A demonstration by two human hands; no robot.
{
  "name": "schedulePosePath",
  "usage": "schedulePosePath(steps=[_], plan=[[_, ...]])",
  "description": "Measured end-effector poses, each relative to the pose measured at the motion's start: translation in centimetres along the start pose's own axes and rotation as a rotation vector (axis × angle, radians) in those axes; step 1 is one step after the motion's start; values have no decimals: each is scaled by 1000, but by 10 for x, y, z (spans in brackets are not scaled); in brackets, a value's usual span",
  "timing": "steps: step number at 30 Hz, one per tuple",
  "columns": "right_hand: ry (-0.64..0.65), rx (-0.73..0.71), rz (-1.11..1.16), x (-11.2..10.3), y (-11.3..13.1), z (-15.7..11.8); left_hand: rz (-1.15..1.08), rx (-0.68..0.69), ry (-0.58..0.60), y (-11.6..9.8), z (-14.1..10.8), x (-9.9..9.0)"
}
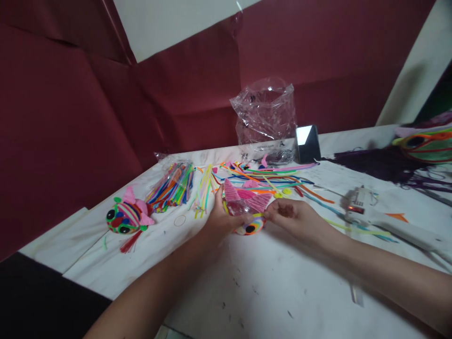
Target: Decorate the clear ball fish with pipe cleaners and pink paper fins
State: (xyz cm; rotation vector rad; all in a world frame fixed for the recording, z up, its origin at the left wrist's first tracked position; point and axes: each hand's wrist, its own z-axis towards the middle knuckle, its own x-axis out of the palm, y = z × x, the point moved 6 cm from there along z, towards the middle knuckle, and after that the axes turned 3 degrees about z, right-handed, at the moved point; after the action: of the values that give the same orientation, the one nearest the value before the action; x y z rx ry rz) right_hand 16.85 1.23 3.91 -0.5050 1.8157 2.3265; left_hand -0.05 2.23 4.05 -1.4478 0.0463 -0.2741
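Observation:
A colourful pipe-cleaner fish (250, 228) with a black eye and pink fins is at the middle of the white table. My left hand (226, 214) is wrapped round its left side, the thumb lying across it. With fingers pinched, my right hand (284, 214) touches the yellow edge at its right; whether a small piece sits between those fingertips is hidden. Loose pipe cleaners (275, 179) lie just behind the hands, along with yellow discs (282, 193).
A finished-looking fish (127, 216) and a bag of pipe cleaners (174, 186) lie left. Behind stand a clear plastic bag (266, 120) and a phone (308, 143). A glue gun (363, 207) lies right, with another colourful piece (427, 143) beyond.

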Motion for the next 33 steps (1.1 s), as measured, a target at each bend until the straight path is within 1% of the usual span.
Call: schedulePosePath(steps=[3, 5, 8, 10, 13, 20, 25, 33], plan=[[-35, -53, -52, 2, 1, -3, -7, 19, -9, -2, -1, 1], [-73, -123, -71, 1, 6, -7, -27, 29, -9, -3, -1, 2], [-151, -275, -142, -4, 17, -14, -53, 1, -30, -2, -3, 3], [-176, -387, -211, -5, 24, -19, -68, -22, -45, -2, -4, 3], [-168, -515, -282, -3, 28, -23, -93, -7, -44, -3, -6, 5], [-133, -677, -386, 2, 30, -27, -112, 4, -52, -5, -8, 8], [-121, -728, -428, 4, 33, -31, -120, 20, -51, -5, -9, 8], [-108, -671, -406, 5, 31, -30, -117, 14, -52, -5, -9, 9]])
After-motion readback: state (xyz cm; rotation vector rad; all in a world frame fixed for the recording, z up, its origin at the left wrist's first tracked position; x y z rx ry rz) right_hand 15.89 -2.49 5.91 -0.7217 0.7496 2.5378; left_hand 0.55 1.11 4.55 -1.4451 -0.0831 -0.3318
